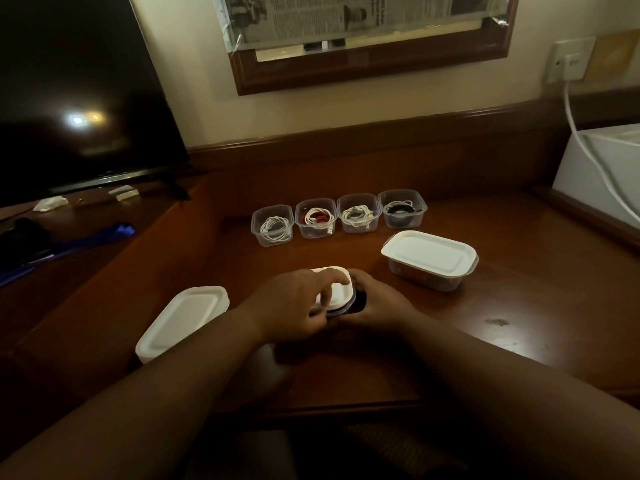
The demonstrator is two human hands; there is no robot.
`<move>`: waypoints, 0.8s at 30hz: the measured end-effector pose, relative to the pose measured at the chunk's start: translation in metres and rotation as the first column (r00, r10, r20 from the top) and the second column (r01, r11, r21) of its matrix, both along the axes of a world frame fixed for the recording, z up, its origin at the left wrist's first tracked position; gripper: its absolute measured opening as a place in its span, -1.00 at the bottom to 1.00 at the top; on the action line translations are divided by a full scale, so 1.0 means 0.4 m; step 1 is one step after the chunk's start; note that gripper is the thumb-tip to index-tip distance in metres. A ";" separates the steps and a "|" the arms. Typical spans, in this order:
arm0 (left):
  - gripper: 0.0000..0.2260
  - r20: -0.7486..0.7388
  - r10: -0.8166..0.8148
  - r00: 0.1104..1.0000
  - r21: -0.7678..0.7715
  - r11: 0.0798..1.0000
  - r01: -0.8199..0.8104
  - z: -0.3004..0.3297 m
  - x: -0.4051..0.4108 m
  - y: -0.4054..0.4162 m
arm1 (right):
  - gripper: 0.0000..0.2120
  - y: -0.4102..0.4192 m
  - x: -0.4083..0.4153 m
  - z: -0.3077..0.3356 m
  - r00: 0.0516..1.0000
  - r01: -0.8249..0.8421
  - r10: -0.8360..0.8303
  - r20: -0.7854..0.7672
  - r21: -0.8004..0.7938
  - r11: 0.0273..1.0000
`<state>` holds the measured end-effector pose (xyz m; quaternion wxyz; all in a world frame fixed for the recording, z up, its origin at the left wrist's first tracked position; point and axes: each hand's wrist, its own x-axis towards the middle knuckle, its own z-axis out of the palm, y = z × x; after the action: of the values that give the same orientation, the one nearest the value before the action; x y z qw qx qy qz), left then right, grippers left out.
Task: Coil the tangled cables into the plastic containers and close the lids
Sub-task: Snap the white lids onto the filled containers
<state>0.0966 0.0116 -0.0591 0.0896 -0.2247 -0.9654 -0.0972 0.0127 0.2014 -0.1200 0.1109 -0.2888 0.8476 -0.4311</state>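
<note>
A small plastic container with a white lid (338, 293) sits on the wooden table (485, 334) in front of me. My left hand (294, 304) lies over the lid, fingers pressing on it and thumb at the near edge. My right hand (379, 303) grips the container's right side, where something dark shows inside. Behind stands a row of small open containers, each with a coiled cable: white (273, 226), white with red (317, 218), white (358, 213) and black (401, 208).
A larger lidded container (429, 259) stands to the right, another one (183, 322) at the near left. A television (76, 98) is at the back left, with a blue strap (104, 235) below it. A white box (599, 174) and a wall cable (581, 140) are at the right.
</note>
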 end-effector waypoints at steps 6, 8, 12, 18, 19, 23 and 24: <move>-0.37 0.009 0.286 0.958 0.025 0.958 -0.286 -0.014 -0.038 -0.031 | -0.13 -0.002 -0.005 0.000 1.000 0.002 -0.001 -0.022 0.032 0.999; -0.23 0.112 0.358 0.927 -0.146 0.929 -0.341 -0.020 -0.045 -0.037 | -0.12 -0.003 -0.002 0.001 1.000 0.005 -0.004 -0.019 0.048 0.999; -0.17 0.217 0.352 0.910 -0.149 0.934 -0.325 -0.033 -0.054 -0.037 | -0.05 -0.001 -0.002 0.003 1.000 -0.003 0.004 -0.002 0.079 0.997; -0.09 0.228 0.349 0.909 -0.110 0.937 -0.332 -0.055 -0.065 -0.047 | -0.07 0.007 -0.002 0.004 0.999 -0.043 0.045 -0.007 0.172 0.984; -0.08 0.230 0.345 0.910 -0.099 0.938 -0.331 -0.059 -0.067 -0.049 | -0.15 0.007 -0.005 0.004 0.999 -0.043 0.038 0.031 0.160 0.986; -0.10 0.243 0.344 0.907 -0.071 0.939 -0.337 -0.062 -0.072 -0.052 | -0.48 -0.001 -0.003 0.006 0.998 -0.018 0.008 0.068 0.155 0.988; -0.10 0.247 0.344 0.906 -0.071 0.939 -0.337 -0.064 -0.073 -0.053 | -0.49 -0.005 0.003 0.008 1.000 -0.013 0.007 0.031 0.191 0.981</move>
<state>0.0676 -0.0094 -0.0847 -0.0231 -0.0395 -0.9944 -0.0956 0.0140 0.1996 -0.1169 0.1529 -0.2747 0.8819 -0.3513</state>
